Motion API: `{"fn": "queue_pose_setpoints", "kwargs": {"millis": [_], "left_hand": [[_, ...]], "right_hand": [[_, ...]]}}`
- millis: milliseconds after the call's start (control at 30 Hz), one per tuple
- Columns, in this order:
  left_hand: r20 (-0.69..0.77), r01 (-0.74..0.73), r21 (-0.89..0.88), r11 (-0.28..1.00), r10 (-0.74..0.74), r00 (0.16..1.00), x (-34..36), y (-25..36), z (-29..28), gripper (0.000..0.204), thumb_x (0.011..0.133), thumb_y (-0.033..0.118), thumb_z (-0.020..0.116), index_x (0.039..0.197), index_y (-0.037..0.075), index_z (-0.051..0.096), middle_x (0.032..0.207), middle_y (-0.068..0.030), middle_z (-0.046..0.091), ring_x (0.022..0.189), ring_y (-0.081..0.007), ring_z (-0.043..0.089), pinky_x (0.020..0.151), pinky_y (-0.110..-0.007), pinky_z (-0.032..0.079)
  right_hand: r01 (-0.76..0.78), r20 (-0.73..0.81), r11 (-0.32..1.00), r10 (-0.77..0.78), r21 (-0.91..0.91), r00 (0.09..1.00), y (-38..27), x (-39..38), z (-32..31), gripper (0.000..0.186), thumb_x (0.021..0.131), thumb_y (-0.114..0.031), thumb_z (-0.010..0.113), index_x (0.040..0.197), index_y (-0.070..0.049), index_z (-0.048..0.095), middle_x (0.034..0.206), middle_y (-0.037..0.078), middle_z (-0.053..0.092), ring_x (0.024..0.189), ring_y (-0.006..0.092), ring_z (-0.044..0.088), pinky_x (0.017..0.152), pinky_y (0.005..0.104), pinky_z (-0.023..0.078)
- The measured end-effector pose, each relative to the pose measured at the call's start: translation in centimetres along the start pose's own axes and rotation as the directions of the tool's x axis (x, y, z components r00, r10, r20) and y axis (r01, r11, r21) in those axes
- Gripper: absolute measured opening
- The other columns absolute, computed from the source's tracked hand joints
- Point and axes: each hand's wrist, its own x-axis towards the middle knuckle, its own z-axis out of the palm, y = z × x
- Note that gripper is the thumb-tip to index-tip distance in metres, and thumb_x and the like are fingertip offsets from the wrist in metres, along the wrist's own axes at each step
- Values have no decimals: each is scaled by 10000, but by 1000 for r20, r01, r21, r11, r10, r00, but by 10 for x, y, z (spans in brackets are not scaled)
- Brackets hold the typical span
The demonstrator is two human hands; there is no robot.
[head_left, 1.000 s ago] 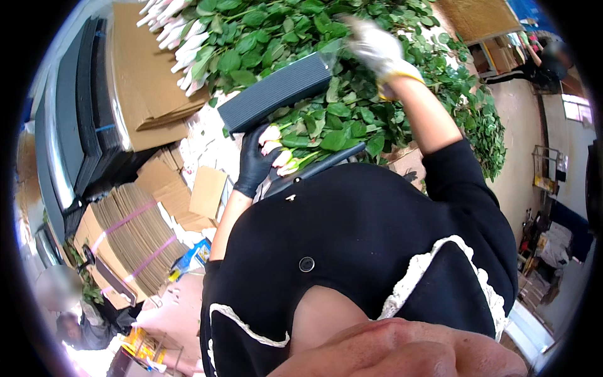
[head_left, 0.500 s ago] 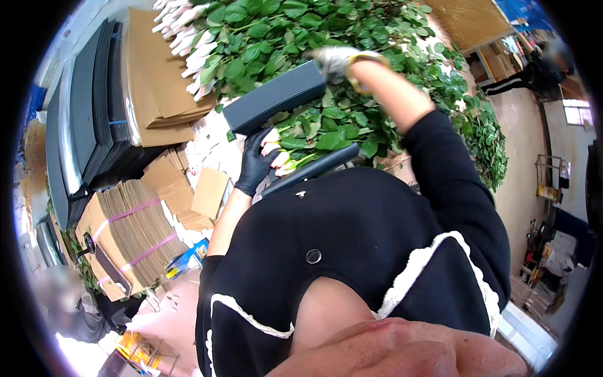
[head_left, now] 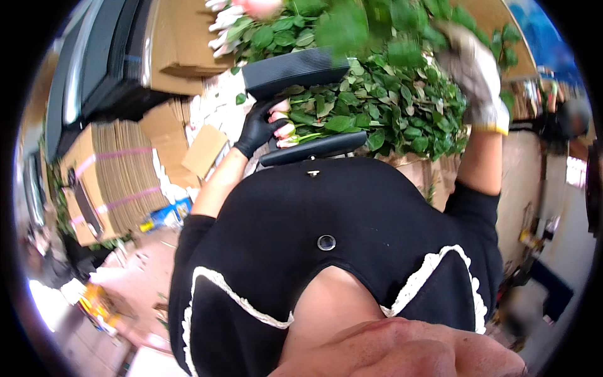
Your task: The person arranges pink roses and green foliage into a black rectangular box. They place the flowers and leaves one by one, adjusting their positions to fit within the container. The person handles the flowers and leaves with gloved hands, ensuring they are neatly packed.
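My left hand point(head_left: 256, 129), in a black glove, grips the pink buds point(head_left: 282, 125) at the end of a rose bunch point(head_left: 389, 107). The bunch lies between an upper black padded bar point(head_left: 295, 69) and a lower black bar point(head_left: 314, 147), close against my chest. My right hand point(head_left: 474, 81), in a pale glove with a yellow cuff, is raised over the leafy right side of the bunch. Its fingers curl around a blurred leafy rose stem point(head_left: 352, 25) that runs left to a pink bloom point(head_left: 260, 7).
Banded stacks of flat cardboard point(head_left: 107, 176) stand at the left, with more flattened boxes point(head_left: 179, 44) above them and loose cardboard pieces point(head_left: 204, 147) beside my left arm. The floor at the lower left holds scattered litter point(head_left: 100, 301). A blurred room with equipment lies at the right.
My right hand has swung from the middle of the leaves out to the right and up, pulling a leafy stem with it. My left hand has kept its grip on the buds.
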Motion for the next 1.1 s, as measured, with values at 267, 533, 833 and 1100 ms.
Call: {"fn": "queue_pose_setpoints", "kwargs": {"millis": [267, 533, 833, 1100], "left_hand": [[-2, 55, -110, 992, -55, 998, -3, 7, 4, 419, 803, 81, 716, 1209, 50, 620, 983, -66, 649, 881, -165, 612, 808, -296, 501], [-73, -182, 223, 958, 203, 977, 0, -6, 1, 433, 770, 120, 743, 1188, 62, 644, 1145, -144, 654, 1035, -276, 629, 923, -371, 492], [1, -217, 123, 968, 218, 976, -1, 3, 1, 489, 742, 197, 775, 1203, 92, 651, 1161, -157, 623, 1115, -339, 574, 976, -419, 465], [-18, -163, 67, 984, 164, 986, -9, 10, 1, 492, 740, 148, 774, 1207, 57, 650, 1167, -160, 589, 1125, -323, 547, 966, -391, 443]], "right_hand": [[22, 43, 991, -29, 135, 999, -117, -22, 74, 305, 832, -155, 697, 1131, -95, 678, 987, 109, 719, 808, 248, 708, 743, 326, 575], [212, 685, 977, -132, -34, 717, -151, 35, 175, 234, 843, -323, 603, 873, -110, 694, 846, 140, 691, 826, 343, 671, 719, 439, 534], [526, 134, 835, -509, -164, 850, -127, 9, 223, 68, 848, -226, 564, 838, -161, 581, 579, 16, 545, 451, 181, 586, 360, 359, 405], [596, 247, 772, -547, -223, 800, -134, 6, 243, 201, 831, -226, 551, 1008, -142, 600, 627, 3, 603, 475, 168, 614, 363, 343, 429]]}}
